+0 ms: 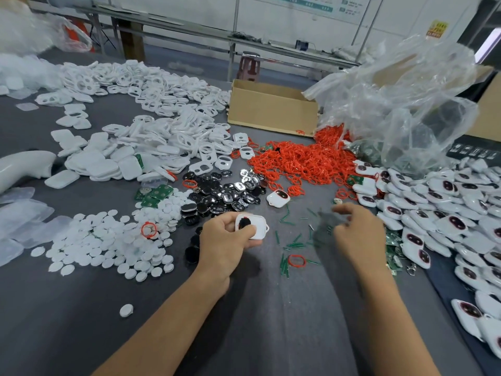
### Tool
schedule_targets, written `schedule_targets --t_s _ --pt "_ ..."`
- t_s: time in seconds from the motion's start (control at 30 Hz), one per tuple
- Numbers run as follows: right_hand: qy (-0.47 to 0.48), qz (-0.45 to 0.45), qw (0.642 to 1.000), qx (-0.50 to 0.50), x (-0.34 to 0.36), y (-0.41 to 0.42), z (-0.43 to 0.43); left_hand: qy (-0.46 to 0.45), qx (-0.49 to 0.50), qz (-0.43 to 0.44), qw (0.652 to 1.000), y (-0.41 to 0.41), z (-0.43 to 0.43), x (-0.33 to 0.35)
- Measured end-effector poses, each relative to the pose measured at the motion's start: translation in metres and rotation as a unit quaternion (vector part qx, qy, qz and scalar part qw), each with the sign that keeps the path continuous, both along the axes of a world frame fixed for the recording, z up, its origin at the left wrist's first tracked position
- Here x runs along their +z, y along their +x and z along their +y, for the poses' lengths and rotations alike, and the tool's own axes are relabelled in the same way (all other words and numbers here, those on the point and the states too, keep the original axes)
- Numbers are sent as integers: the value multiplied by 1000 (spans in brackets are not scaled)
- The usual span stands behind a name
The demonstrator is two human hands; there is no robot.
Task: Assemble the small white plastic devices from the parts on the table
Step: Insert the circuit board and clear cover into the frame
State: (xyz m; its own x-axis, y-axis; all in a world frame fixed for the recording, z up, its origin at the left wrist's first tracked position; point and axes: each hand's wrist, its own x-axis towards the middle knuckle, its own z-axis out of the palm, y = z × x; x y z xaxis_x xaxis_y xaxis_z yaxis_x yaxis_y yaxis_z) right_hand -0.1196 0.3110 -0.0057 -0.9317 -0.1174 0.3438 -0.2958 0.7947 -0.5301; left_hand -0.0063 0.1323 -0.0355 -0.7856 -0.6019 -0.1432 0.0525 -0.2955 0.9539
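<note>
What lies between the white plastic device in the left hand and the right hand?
Between white device and right hand: loose thin green strips on grey table cover, head view.

I count one cardboard box (271,109) far on the table (81,321) and one clear plastic bag (401,104) right of it. The white shells (162,131) far left, white discs (108,240) near left, red rings (298,158) and black pieces (222,194) in the middle, and finished devices (447,213) at the right are heaps beyond counting. One lone disc (126,310) lies near, and one held device (252,226) sits in the left hand (222,240).
</note>
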Motion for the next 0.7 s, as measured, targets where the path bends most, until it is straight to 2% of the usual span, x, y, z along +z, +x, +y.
schedule_targets --t_s 0.17,0.27,0.43,0.7 --pt "103 -74 989 -74 9 -32 40 -1 -9 2 1000 1 0 1" --pt "122 -86 987 -61 13 -43 41 -4 -13 4 1000 2 0 1" --pt "113 -6 991 76 19 -46 -1 -13 -9 -4 1000 1 0 0" --pt "116 8 946 301 48 -25 -112 -68 -23 -20 997 3 5 0"
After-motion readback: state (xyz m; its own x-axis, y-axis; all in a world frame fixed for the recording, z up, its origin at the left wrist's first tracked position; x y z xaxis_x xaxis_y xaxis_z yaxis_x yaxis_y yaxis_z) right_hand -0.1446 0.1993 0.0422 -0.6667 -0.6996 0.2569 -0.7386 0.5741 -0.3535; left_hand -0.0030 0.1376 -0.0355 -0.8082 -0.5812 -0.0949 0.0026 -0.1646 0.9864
